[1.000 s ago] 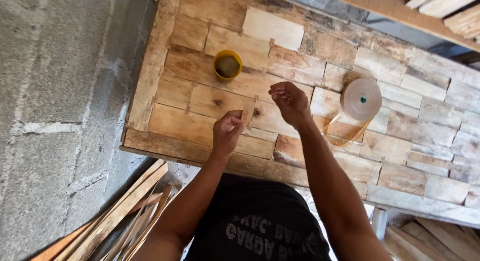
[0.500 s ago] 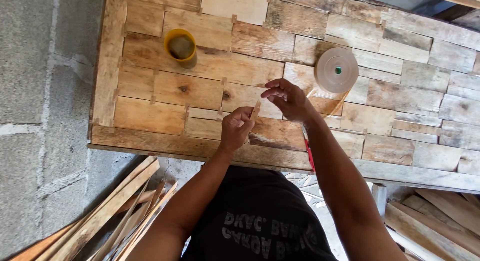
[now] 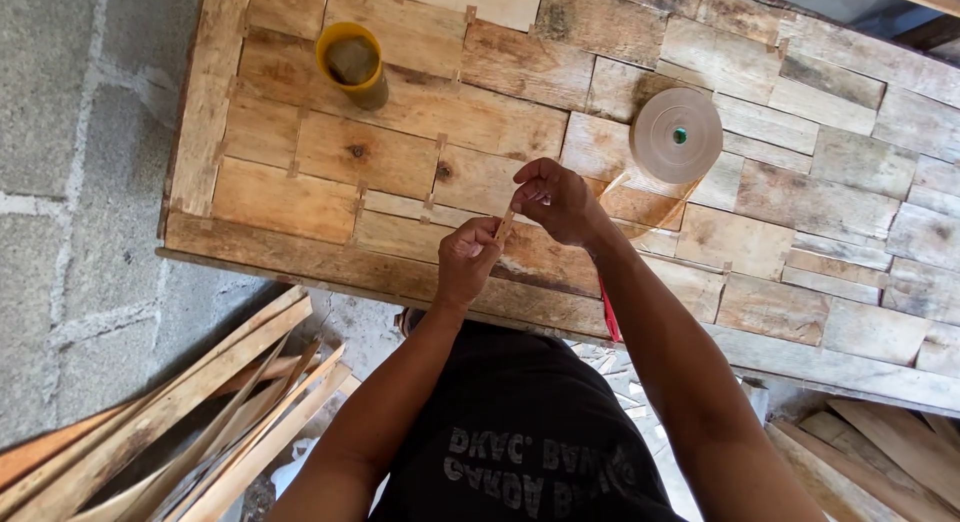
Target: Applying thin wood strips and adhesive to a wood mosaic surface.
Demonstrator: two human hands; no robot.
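Centrally, both hands' grips, left hand point(image 3: 468, 260) and right hand point(image 3: 556, 200), pinching one tape strip point(image 3: 506, 225); round tan tape roll point(image 3: 676, 135) nearby.

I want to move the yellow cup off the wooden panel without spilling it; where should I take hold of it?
Take the yellow cup by its side wall just below the rim, coming from the near right, where the panel is bare. It stands upright and open-topped, so a sideways grip probably keeps it level. Both hands are busy with a small strip.
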